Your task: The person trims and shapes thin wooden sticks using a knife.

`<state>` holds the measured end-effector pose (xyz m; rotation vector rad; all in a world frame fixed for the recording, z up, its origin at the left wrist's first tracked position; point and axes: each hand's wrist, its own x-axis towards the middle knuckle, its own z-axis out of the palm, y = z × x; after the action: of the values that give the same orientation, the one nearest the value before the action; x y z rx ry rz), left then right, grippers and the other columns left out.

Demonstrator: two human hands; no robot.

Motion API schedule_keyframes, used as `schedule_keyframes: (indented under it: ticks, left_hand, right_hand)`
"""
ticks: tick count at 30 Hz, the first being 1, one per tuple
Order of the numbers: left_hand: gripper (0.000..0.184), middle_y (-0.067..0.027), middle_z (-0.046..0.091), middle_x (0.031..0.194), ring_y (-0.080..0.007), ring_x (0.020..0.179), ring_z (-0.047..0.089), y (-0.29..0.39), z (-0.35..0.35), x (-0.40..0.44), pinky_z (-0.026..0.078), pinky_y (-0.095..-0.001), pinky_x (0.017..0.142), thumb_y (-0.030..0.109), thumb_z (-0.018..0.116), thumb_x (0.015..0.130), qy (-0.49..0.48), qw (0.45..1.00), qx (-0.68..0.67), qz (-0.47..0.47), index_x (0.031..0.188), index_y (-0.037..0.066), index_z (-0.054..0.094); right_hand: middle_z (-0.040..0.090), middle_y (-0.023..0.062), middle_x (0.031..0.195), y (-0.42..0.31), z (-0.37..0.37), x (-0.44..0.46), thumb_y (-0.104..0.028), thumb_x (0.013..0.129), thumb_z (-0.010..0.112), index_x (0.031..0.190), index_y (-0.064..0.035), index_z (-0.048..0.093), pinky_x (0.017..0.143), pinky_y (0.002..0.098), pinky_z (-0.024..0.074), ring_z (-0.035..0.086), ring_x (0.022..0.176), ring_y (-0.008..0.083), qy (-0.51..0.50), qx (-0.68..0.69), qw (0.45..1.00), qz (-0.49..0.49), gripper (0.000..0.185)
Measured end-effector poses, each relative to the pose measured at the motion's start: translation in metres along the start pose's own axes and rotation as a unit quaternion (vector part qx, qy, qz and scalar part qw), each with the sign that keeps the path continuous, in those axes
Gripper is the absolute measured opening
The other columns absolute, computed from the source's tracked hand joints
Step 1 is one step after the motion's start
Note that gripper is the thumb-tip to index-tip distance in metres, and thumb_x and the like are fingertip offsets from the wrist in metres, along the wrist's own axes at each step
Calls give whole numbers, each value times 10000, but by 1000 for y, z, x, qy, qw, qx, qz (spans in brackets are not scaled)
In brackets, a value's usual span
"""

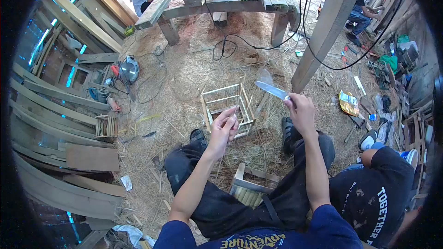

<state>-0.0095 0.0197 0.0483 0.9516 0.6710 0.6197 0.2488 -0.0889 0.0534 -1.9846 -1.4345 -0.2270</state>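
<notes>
My right hand [301, 110] is closed round the handle of a knife [272, 89], whose broad blade points up and to the left. To its left, my left hand [224, 129] pinches a thin, pale strip [236, 111] that is hard to make out. The two hands are apart, in front of my knees. Beyond and below my left hand, a small open frame of light wooden sticks [223, 97] stands on the ground.
A wooden post [323, 32] rises ahead at right. Beyond is a workbench [217, 6]. A circular saw [128, 70] lies at left. Close at right sits a person in a black shirt [376, 193]. Two more people are farther off. Shavings cover the floor.
</notes>
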Motion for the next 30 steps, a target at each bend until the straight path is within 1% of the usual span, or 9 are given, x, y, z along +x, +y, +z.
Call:
schedule_keyframes:
  ticks: [3, 4, 7, 13, 14, 16, 19, 25, 30]
  left_hand:
    - [369, 36, 502, 741, 0, 505, 302, 1, 7, 3, 233, -165, 435, 157, 540, 1014, 2, 1000, -7, -3, 1377, 93, 532]
    - [378, 39, 504, 734, -1, 503, 303, -1, 8, 5, 233, -167, 436, 158, 547, 1010, 10, 1000, -12, -2, 1384, 101, 539]
    - [386, 34, 523, 743, -2, 503, 307, -1, 16, 11, 236, -168, 439, 164, 555, 1008, 4, 1000, -17, -4, 1387, 93, 536]
    - [320, 32, 550, 762, -5, 528, 329, -16, 33, 25, 258, -165, 459, 146, 580, 995, 27, 998, -1, 52, 1304, 61, 584]
    - [308, 30, 554, 767, -4, 537, 335, -17, 35, 26, 259, -167, 460, 142, 581, 994, 27, 998, 3, 59, 1290, 57, 590]
    - [285, 26, 561, 777, -4, 554, 346, -17, 41, 28, 261, -173, 462, 135, 584, 992, 26, 997, 10, 74, 1263, 49, 601]
    - [287, 9, 634, 849, 10, 597, 388, -25, 38, 31, 283, -179, 475, 143, 585, 995, 10, 997, 30, 73, 1259, 36, 623]
    - [298, 12, 630, 856, 3, 567, 375, -24, 46, 30, 279, -188, 467, 130, 582, 999, -2, 998, -9, 69, 1272, 16, 616]
    - [290, -3, 636, 867, -2, 562, 377, -27, 44, 31, 278, -185, 465, 120, 585, 995, -7, 997, 11, 75, 1262, 12, 618]
  right_hand:
    - [650, 103, 818, -6, 5, 3, -293, 934, 635, 986, -57, 666, 719, 400, 425, 594, 771, 295, 15, 32, 999, 11, 243]
    - [662, 113, 853, -11, 3, 5, -290, 939, 628, 1002, -55, 662, 734, 408, 438, 598, 776, 304, -8, 35, 999, 30, 246]
    - [668, 122, 877, -15, 8, 4, -279, 941, 625, 1007, -46, 656, 755, 417, 450, 611, 796, 310, 10, 49, 998, 36, 244]
    - [676, 132, 901, -27, 17, 3, -249, 914, 650, 998, -37, 659, 754, 412, 465, 630, 832, 316, -25, 136, 990, -15, 228]
    - [668, 128, 875, -27, 23, 2, -240, 900, 662, 984, -40, 663, 738, 410, 465, 624, 812, 317, -13, 145, 988, -50, 217]
    - [661, 124, 862, -35, 22, 0, -247, 901, 661, 979, -43, 661, 735, 411, 462, 620, 803, 314, -42, 157, 985, -62, 217]
    - [646, 118, 847, -43, 21, -1, -269, 906, 655, 984, -49, 655, 730, 409, 454, 612, 786, 308, -72, 170, 979, -83, 233]
    - [649, 122, 856, -42, 24, -4, -276, 913, 654, 1027, -40, 654, 714, 398, 455, 592, 760, 303, -83, 198, 971, -100, 262]
    - [653, 126, 872, -37, 26, -7, -281, 912, 650, 1028, -34, 657, 725, 395, 457, 602, 787, 304, -88, 206, 967, -117, 274]
